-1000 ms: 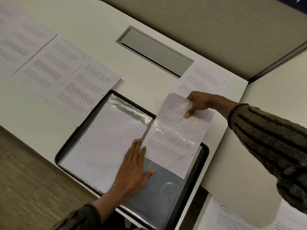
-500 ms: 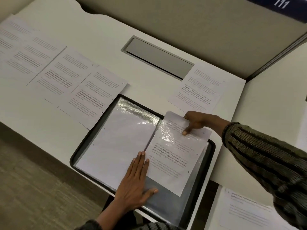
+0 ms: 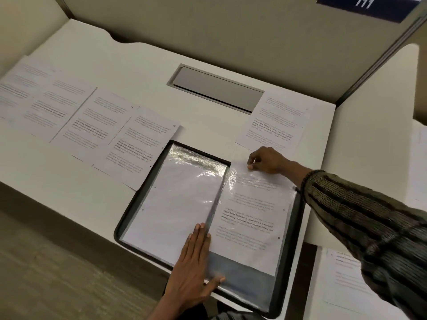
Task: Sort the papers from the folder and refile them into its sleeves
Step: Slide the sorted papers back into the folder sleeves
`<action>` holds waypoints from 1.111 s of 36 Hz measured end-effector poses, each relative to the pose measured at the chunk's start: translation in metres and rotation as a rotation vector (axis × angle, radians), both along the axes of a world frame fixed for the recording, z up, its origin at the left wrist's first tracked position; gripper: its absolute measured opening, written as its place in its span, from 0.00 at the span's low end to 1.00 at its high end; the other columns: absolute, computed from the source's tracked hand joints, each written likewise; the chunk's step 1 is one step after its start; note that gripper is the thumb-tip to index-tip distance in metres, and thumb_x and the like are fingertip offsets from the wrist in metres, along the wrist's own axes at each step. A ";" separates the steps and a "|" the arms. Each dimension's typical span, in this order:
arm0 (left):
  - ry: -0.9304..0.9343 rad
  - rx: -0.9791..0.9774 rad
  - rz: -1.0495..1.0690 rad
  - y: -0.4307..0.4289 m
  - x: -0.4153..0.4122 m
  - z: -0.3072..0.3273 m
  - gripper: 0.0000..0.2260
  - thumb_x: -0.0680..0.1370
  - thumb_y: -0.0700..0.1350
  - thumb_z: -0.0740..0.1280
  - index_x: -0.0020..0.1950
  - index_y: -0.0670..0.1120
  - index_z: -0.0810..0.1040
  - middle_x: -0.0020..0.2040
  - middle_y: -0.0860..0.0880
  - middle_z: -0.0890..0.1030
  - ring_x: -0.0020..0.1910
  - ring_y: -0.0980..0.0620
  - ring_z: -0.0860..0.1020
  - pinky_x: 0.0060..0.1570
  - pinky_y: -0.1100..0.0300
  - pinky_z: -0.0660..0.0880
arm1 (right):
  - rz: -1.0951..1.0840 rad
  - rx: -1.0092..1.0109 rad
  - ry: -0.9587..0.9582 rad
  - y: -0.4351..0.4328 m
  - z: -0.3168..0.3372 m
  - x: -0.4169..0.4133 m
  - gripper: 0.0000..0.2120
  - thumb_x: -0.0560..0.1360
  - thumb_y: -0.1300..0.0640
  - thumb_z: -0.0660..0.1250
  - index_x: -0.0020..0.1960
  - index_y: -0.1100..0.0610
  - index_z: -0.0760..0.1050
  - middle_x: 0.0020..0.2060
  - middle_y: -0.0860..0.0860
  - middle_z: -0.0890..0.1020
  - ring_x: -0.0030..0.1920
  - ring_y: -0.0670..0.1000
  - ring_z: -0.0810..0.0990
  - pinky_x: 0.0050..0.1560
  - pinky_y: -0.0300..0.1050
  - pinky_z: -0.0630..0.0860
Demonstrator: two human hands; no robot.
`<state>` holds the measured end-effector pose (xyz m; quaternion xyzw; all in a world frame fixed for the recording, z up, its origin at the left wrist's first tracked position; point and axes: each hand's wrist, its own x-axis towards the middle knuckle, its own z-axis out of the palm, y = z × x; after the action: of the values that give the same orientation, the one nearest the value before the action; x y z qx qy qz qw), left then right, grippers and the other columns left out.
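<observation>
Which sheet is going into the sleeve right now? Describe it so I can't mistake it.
Find the open black folder at the near edge of the desk, then its right-hand side. The printed sheet there has its top edge pinched by the right hand. Unlike the loose sheets on the desk, it lies under glossy plastic, with bare grey sleeve below it.

One folder point(image 3: 249, 287), two hands point(image 3: 194, 266) point(image 3: 265, 161), one paper point(image 3: 249, 218) part-sleeved, four sheets point(image 3: 20, 86) point(image 3: 57, 107) point(image 3: 92, 121) point(image 3: 136, 146) at left, one sheet point(image 3: 275, 125) beyond.

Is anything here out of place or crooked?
Only the sheet in the right sleeve of the folder: it is not fully in. Its top, pinched by the right hand, sticks out; bare grey sleeve shows below.
</observation>
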<state>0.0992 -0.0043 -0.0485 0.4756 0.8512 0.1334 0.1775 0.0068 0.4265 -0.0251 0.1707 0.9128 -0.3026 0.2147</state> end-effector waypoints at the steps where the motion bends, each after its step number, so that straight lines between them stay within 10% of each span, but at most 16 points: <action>1: -0.001 0.002 0.002 -0.001 0.001 0.001 0.51 0.79 0.73 0.63 0.86 0.38 0.51 0.87 0.39 0.47 0.86 0.40 0.49 0.81 0.46 0.51 | 0.015 0.004 -0.012 -0.003 0.001 -0.001 0.03 0.76 0.51 0.77 0.45 0.48 0.84 0.40 0.44 0.83 0.46 0.48 0.80 0.49 0.43 0.72; 7: -0.021 -0.018 0.009 -0.001 0.003 0.000 0.52 0.79 0.75 0.62 0.86 0.38 0.48 0.87 0.39 0.45 0.86 0.41 0.47 0.81 0.46 0.49 | 0.027 -0.052 -0.089 -0.015 0.003 0.001 0.06 0.78 0.51 0.75 0.44 0.52 0.84 0.38 0.42 0.82 0.42 0.43 0.77 0.43 0.41 0.70; 11: -0.021 -0.043 -0.006 -0.002 0.003 0.002 0.52 0.79 0.74 0.61 0.86 0.38 0.46 0.87 0.39 0.43 0.86 0.41 0.45 0.81 0.44 0.50 | -0.103 -0.117 -0.077 -0.022 0.004 0.009 0.26 0.82 0.41 0.67 0.33 0.56 0.68 0.30 0.48 0.70 0.33 0.48 0.67 0.38 0.45 0.63; 17: -0.039 -0.068 -0.018 -0.004 0.001 -0.001 0.53 0.79 0.76 0.59 0.86 0.39 0.45 0.87 0.40 0.41 0.86 0.41 0.43 0.81 0.44 0.49 | -0.087 -0.043 -0.079 -0.030 0.003 0.026 0.25 0.63 0.44 0.86 0.54 0.53 0.82 0.49 0.48 0.81 0.50 0.50 0.78 0.51 0.45 0.73; 22: -0.041 -0.078 -0.027 -0.005 -0.001 0.000 0.52 0.79 0.76 0.59 0.86 0.41 0.44 0.87 0.41 0.40 0.86 0.42 0.42 0.81 0.45 0.46 | -0.115 -0.041 -0.049 -0.035 0.002 0.032 0.21 0.68 0.50 0.84 0.56 0.57 0.84 0.48 0.48 0.81 0.53 0.52 0.79 0.51 0.45 0.72; 40: -0.047 -0.094 -0.048 -0.006 -0.002 0.006 0.52 0.79 0.76 0.57 0.86 0.42 0.39 0.86 0.42 0.35 0.85 0.44 0.37 0.82 0.47 0.42 | -0.240 -0.109 0.005 -0.049 -0.003 0.048 0.13 0.64 0.58 0.85 0.43 0.47 0.84 0.38 0.45 0.86 0.44 0.48 0.84 0.56 0.51 0.81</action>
<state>0.0973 -0.0100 -0.0430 0.4836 0.8405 0.1002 0.2228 0.0545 0.3776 -0.0281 0.2660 0.8686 -0.3758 0.1835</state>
